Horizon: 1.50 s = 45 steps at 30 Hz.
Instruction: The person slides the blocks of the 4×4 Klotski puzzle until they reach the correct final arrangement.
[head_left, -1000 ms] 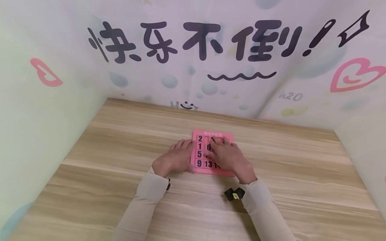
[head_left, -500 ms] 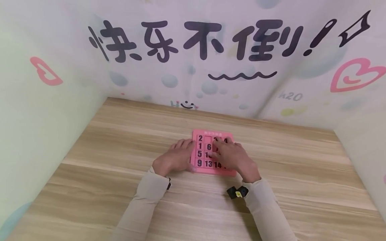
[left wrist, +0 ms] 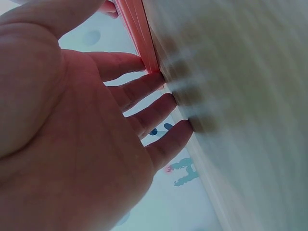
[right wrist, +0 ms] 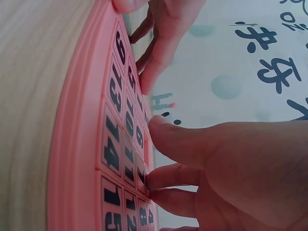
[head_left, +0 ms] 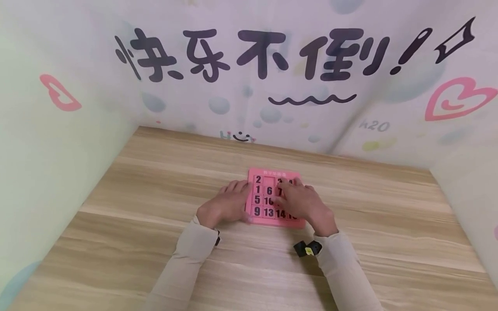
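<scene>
A pink sliding number puzzle (head_left: 274, 222) lies flat on the wooden table. Its top row reads 2, a vacant slot (head_left: 269, 180), 3, 4. Along the puzzle's left side rests my left hand (head_left: 229, 202), fingers extended, thumb by the near left corner. In the left wrist view its fingertips (left wrist: 166, 98) meet the table and the pink edge. My right hand (head_left: 301, 201) lies over the right half, fingertips at the 3 tile (head_left: 279, 181) in the top row. Its thumb (right wrist: 166, 127) hovers near the 6 tile; contact cannot be told. Some right-hand tiles are partly covered.
Wood-grain table (head_left: 155, 181) surrounds the puzzle. Behind it stands a pale wall sheet (head_left: 241, 86) with black characters and pink hearts. A black strap device (head_left: 307, 249) sits at the right wrist.
The 3 tile has slid right in the top row, so the vacant slot now lies wholly beside the 2. My right hand has shifted slightly right; the left has stayed put.
</scene>
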### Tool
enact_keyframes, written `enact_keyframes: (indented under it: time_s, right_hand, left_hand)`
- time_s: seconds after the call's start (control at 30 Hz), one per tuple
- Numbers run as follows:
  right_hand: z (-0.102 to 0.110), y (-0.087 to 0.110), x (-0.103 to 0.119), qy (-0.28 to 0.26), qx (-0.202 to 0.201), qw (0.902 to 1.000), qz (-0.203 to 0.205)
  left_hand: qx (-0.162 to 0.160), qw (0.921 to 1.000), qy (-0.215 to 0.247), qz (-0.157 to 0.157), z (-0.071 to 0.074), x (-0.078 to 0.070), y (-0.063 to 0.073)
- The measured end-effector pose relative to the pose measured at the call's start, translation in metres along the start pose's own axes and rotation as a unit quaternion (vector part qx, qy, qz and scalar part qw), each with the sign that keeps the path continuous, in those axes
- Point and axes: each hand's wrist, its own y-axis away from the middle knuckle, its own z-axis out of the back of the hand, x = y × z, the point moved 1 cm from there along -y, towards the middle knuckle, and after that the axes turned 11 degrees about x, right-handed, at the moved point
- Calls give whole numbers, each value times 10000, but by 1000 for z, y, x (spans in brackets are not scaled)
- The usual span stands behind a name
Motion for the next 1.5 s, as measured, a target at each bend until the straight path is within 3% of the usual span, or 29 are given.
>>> enact_keyframes:
  time_s: [0.23, 0.53, 0.93, 1.5]
  right_hand:
    - [-2, 2, -1, -10, 138, 9999, -31]
    - [-10, -2, 16, 251, -127, 9986, 439]
    - [-20, -12, 36, 673, -188, 9967, 413]
    - [-14, -12, 35, 759, 9, 9968, 231]
  left_hand:
    - [24, 10000, -27, 1, -2, 0, 0]
    - [50, 10000, -82, -5, -3, 0, 0]
    - [45, 9998, -165, -37, -4, -2, -2]
    - [6, 9998, -217, 10, 0, 0, 0]
